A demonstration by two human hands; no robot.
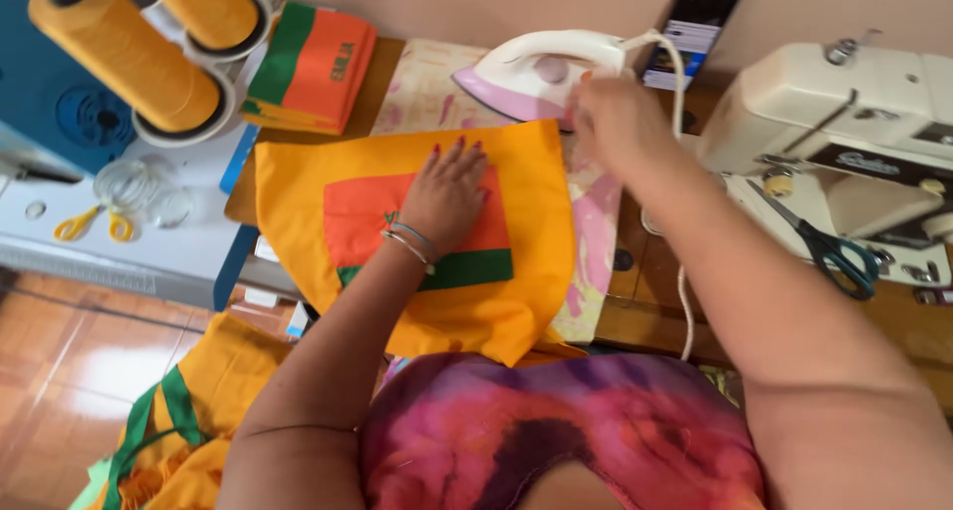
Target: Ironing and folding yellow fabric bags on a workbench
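Step in hand: pressing, by the look of it; the cloth is being held flat while the iron is reached for.
Left hand (449, 200): lies palm down, fingers spread apart, flat on the orange patch (369, 217) sewn onto the yellow fabric piece (516, 272); it grips nothing, only pins the cloth.
Right hand (617, 123): blurred, at the handle end of the white and pink iron (536, 73), at about two o'clock from the patch; whether the fingers have closed on the handle I cannot tell.
Fabric: spread over the patterned ironing pad (591, 222) in front of the person, a green band (476, 269) along the patch's lower edge.
Next move, as I judge it: a firm hold on the iron, and the left hand drawn clear of the patch before the hot plate comes across.
Around: thread cones (129, 54) at ten o'clock, a folded orange and green stack (318, 68) at eleven, a sewing machine (844, 123) and scissors (824, 247) at three, a phone (690, 29) leaning on the wall behind the iron.
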